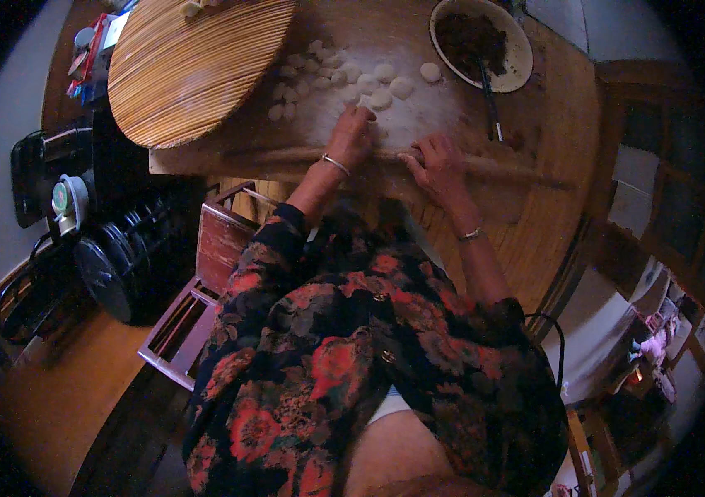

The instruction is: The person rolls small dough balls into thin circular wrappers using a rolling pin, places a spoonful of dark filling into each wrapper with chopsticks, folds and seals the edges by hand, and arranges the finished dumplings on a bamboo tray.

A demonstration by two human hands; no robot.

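Note:
A long wooden rolling pin (498, 166) lies across the near side of the floured wooden board (321, 133). My right hand (442, 163) rests on it with bent fingers. To its left, my left hand (351, 135) is down at the board, fingers curled beside a pale patch that may be dough; whether they grip it is unclear. Just beyond sit several flattened dough rounds (381, 99). Smaller dough pieces (290, 94) are scattered further left. One round (431, 72) lies apart, near a bowl (521, 68) of dark filling with a utensil (490, 99) leaning in it.
A round slatted tray (197, 74) overhangs the board's left corner, with pale pieces (191, 9) at its far edge. Below left stand a dark red wooden chair (222, 242) and a black cylindrical container (104, 273). Red packaging (88, 62) lies behind the tray.

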